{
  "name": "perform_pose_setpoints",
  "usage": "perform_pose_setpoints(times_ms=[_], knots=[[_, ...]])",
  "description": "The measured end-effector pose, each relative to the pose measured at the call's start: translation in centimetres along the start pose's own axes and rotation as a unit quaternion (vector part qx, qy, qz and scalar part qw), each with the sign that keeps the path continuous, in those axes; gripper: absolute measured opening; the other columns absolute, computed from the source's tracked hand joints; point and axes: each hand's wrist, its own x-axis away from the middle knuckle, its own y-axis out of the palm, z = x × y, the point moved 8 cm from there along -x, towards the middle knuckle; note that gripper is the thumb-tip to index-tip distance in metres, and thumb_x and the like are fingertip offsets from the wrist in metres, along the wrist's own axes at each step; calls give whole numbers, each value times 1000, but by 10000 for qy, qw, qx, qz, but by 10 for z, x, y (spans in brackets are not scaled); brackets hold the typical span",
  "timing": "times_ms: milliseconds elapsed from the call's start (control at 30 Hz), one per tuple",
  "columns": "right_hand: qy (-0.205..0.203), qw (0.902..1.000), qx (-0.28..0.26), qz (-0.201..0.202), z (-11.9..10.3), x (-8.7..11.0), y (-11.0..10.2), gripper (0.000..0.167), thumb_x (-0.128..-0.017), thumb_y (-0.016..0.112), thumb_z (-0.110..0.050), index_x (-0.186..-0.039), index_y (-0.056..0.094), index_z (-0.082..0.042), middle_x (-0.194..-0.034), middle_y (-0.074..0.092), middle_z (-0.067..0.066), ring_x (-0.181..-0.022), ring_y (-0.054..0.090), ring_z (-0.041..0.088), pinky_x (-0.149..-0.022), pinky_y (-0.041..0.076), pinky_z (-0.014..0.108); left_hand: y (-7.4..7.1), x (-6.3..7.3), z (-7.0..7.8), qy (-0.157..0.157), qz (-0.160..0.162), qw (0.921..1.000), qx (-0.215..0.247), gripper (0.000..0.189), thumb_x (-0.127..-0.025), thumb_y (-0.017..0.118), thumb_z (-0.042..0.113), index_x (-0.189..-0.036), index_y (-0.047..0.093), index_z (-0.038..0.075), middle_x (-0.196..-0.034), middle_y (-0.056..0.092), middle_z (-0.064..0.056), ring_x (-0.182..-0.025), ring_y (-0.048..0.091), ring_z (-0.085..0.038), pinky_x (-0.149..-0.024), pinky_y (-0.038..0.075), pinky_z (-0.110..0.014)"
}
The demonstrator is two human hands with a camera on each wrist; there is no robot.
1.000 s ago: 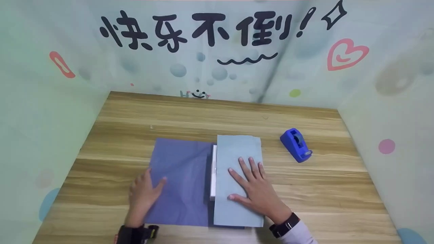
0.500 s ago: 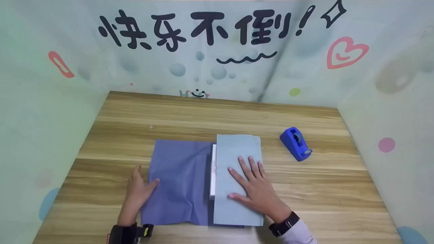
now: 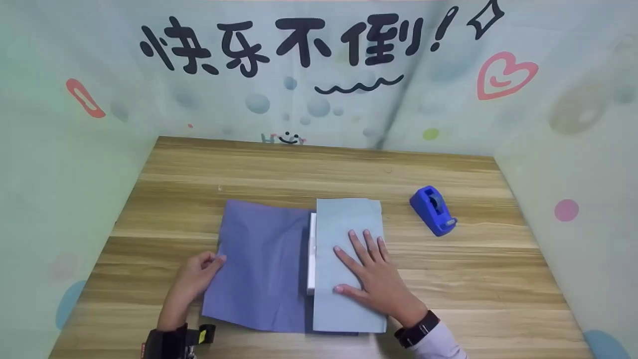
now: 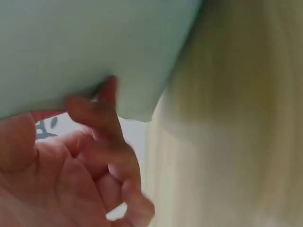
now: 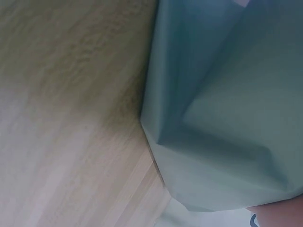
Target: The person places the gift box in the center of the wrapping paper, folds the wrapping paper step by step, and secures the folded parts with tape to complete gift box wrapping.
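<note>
A sheet of wrapping paper, purple-blue on one face and pale blue on the other, lies on the table. Its right side is folded over a white box, whose left edge peeks out while the rest is covered. My left hand pinches the sheet's left edge between thumb and fingers; in the left wrist view the fingers sit at the pale underside. With fingers spread, my right hand rests flat on the folded pale flap. The right wrist view shows the paper's creased end fold.
A blue tape dispenser stands on the wooden table to the right, beyond the right hand. Printed fabric walls enclose the table's back and both sides.
My left hand has moved left and closed its fingers on the paper's left edge, which is drawn outward and slightly raised. My right hand has stayed on the flap.
</note>
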Motion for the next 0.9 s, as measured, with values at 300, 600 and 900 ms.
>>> perform_pose_setpoints(times_ms=[300,600,900], knots=[[27,9999,-154,-48,0,0,-1,74,-85,43,-66,-145,33,-24,-153,21,17,-139,16,44,-107,15,64,1,18,55,250,225,9867,1591,16,-92,56,11,-81,54,0,-72,41,2,-69,42,-10,-62,36,-20],[203,9990,-250,-300,0,-2,0,74,-84,48,-64,-145,31,-26,-154,17,15,-140,12,43,-110,11,62,30,30,116,1536,3,9628,2221,15,-89,57,4,-77,52,-4,-118,54,-18,-100,52,-19,-83,46,-25],[193,9989,-421,-28,1,-1,-4,73,-83,49,-66,-142,40,-24,-152,24,18,-139,16,45,-108,15,64,78,31,158,2055,-207,9468,2468,18,-90,57,9,-79,54,-4,-127,53,-25,-120,49,-37,-100,42,-45]])
